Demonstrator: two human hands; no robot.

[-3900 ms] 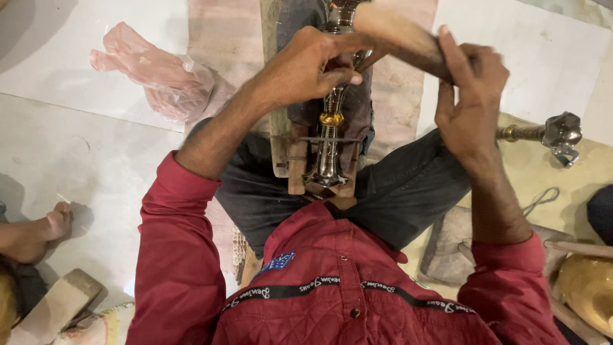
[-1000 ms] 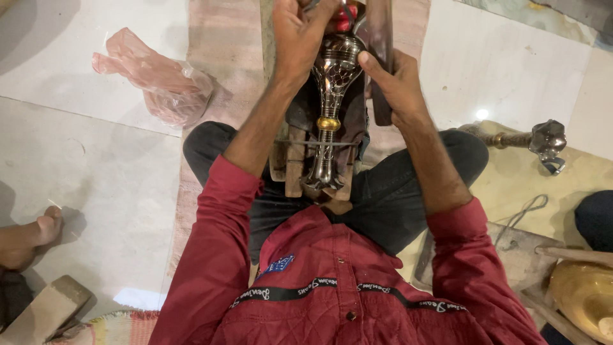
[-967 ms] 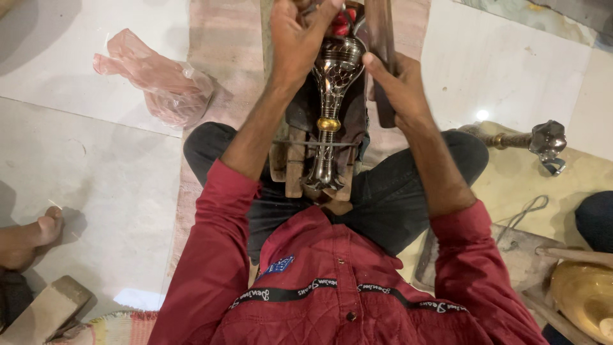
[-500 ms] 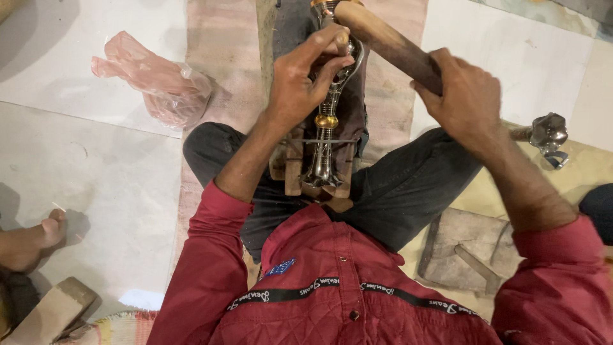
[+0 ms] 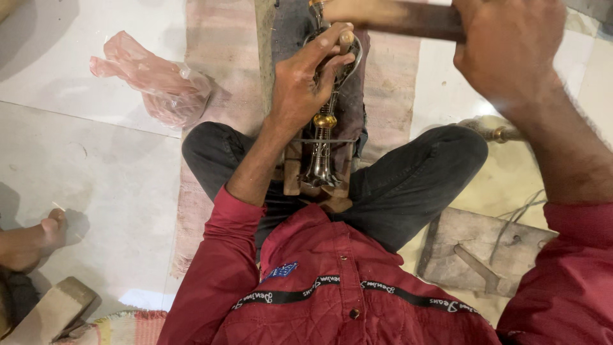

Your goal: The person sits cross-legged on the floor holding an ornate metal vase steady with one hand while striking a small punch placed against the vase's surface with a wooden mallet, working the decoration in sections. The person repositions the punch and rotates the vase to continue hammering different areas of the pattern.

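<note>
Red shirt (image 5: 332, 287), pink plastic bag (image 5: 156, 80)

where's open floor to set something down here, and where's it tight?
Bare patches: pale tile between the pink plastic bag and the bare foot; tile right of the striped mat. Crowded: the lap, where the left hand grips the metal piece; wooden board lower right.

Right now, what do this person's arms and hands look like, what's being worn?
Both hands, left hand and right hand, are bare, without gloves. The arms wear long dark red shirt sleeves, pushed up off the forearms. No watch or rings are visible.
</note>
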